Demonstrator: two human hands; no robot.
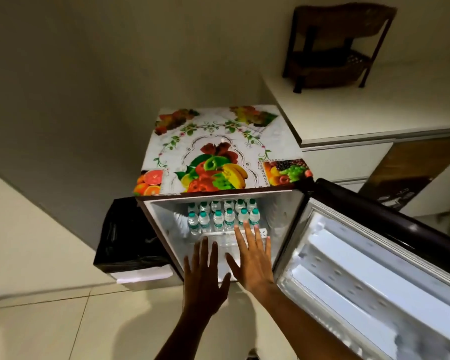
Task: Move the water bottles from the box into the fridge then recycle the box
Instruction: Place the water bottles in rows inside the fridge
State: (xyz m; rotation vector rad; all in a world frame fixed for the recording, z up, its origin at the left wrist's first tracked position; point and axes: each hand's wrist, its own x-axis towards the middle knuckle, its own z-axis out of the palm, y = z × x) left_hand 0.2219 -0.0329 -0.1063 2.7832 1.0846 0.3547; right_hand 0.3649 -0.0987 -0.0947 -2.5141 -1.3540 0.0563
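Your left hand (204, 278) is spread flat, fingers straight and apart, holding nothing, in front of the lower left of the open fridge mouth. Your right hand (252, 258) is likewise spread, fingers splayed, holding nothing; its fingertips (246, 226) reach up just below the front row of bottles. Whether they touch the shelf edge cannot be told.

The small clear plastic water bottles with green caps (222, 215) stand upright in two rows on the upper shelf inside the small dark-sided fridge (283, 229), packed side by side. The cardboard box is not in view.

The fridge door (374, 268), white inside with moulded racks, is swung wide to the right. A white plastic cover printed with fruit (218, 157) lies on the fridge top. Left of the fridge, a bin lined with a black bag (126, 235) sits on the pale tiled floor (63, 320). Far right, a dark wicker rack (335, 48) stands on a white counter (374, 107).
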